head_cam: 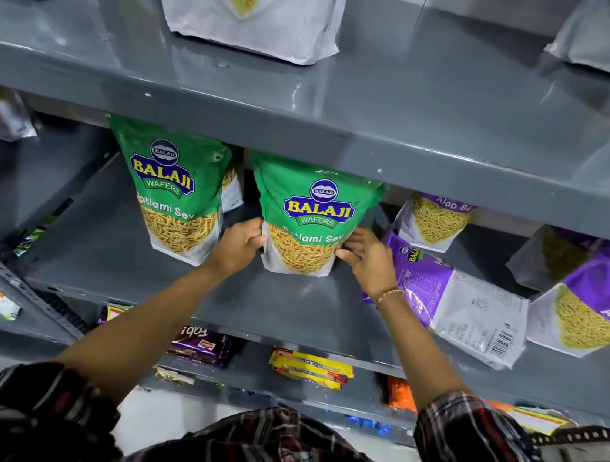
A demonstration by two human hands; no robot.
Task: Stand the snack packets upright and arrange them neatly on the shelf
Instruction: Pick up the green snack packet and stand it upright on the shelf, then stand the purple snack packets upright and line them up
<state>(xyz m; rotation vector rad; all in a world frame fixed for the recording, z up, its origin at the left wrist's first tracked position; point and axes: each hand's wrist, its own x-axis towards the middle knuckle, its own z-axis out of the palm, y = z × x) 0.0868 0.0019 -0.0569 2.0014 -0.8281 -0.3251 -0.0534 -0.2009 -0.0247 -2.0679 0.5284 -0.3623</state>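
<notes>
A green Ratlami Sev packet (311, 212) stands upright in the middle of the grey shelf (266, 303). My left hand (237, 243) grips its lower left edge. My right hand (367, 260) touches its lower right edge with fingers spread. A second green packet (169, 186) stands upright to the left. A purple Aloo Sev packet (457, 301) lies flat on its face just right of my right hand. Two more purple packets stand upright, one behind it (437, 219) and one at the far right (596, 304).
The shelf above (352, 93) holds several white packets standing upright. The lower shelf holds purple (203, 345), yellow (310, 369) and orange (400, 394) packs. A slotted metal upright (0, 268) runs along the left side, with small packets beyond it.
</notes>
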